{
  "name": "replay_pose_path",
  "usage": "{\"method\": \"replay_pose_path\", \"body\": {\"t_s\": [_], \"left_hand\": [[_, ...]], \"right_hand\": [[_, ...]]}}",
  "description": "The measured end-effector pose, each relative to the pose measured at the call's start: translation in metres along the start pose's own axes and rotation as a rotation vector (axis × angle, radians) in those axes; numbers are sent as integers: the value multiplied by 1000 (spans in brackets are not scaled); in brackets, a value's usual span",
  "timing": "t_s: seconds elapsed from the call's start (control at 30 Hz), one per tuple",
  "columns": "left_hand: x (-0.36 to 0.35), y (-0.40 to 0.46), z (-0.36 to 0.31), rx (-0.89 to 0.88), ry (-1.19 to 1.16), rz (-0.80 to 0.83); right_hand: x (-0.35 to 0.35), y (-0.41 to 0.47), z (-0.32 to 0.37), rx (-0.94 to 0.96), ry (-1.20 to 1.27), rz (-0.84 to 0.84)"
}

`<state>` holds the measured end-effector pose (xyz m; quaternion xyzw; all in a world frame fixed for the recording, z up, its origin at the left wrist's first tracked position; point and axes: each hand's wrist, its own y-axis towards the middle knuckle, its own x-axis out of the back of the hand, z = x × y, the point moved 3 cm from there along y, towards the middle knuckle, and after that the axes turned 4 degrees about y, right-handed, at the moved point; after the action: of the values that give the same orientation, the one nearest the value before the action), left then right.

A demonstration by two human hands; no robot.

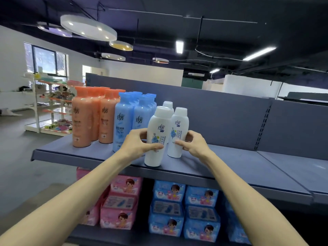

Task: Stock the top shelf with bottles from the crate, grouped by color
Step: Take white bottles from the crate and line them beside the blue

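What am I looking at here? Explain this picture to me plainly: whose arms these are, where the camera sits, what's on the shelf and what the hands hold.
There is no machine here. A person wears one wide-angle camera on the head, so you see their own two bare arms reaching forward. The left hand grips the front white bottle, which stands near the edge of the top shelf. The right hand holds a second white bottle beside it; a third white one peeks out behind. Further left stand blue bottles, then orange bottles, each colour grouped. Pink and blue packs fill the shelf below. No crate is in view.
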<state>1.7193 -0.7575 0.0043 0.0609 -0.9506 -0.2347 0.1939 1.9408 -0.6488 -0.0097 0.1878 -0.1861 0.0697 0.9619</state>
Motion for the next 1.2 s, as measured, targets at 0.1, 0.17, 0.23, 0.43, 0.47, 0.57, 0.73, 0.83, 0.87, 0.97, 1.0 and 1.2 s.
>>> {"method": "replay_pose_path", "body": {"t_s": [0.1, 0.17, 0.23, 0.43, 0.47, 0.57, 0.73, 0.83, 0.87, 0.97, 1.0, 1.2], "left_hand": [[12, -4, 0, -1, 0, -16], [16, -8, -1, 10, -19, -17], [19, -12, -2, 15, -27, -4], [24, -23, -3, 11, -44, 62], [25, -24, -2, 11, -43, 71], [26, -25, -2, 0, -41, 83], [23, -20, 2, -2, -62, 70], [19, -18, 5, 3, -63, 56], [18, -17, 5, 7, -64, 53], [15, -14, 7, 16, -83, 50], [13, -12, 7, 20, -85, 45], [-4, 4, 11, 24, -71, 28]], "right_hand": [[-18, 26, -4, -28, -12, 24], [-26, 41, -6, -33, -6, 42], [-31, 54, -7, -30, -10, 59], [-39, 74, -6, -23, 23, 109], [-39, 75, -4, -20, 26, 112], [-39, 76, -3, -14, -7, 120], [-38, 79, -6, -9, -44, 42], [-39, 76, -4, -38, -84, 54], [-39, 73, -4, -56, -104, 54], [-34, 54, 5, -104, -142, -63], [-29, 43, 12, -106, -115, -128], [-22, -35, 69, 55, 311, 199]]}}
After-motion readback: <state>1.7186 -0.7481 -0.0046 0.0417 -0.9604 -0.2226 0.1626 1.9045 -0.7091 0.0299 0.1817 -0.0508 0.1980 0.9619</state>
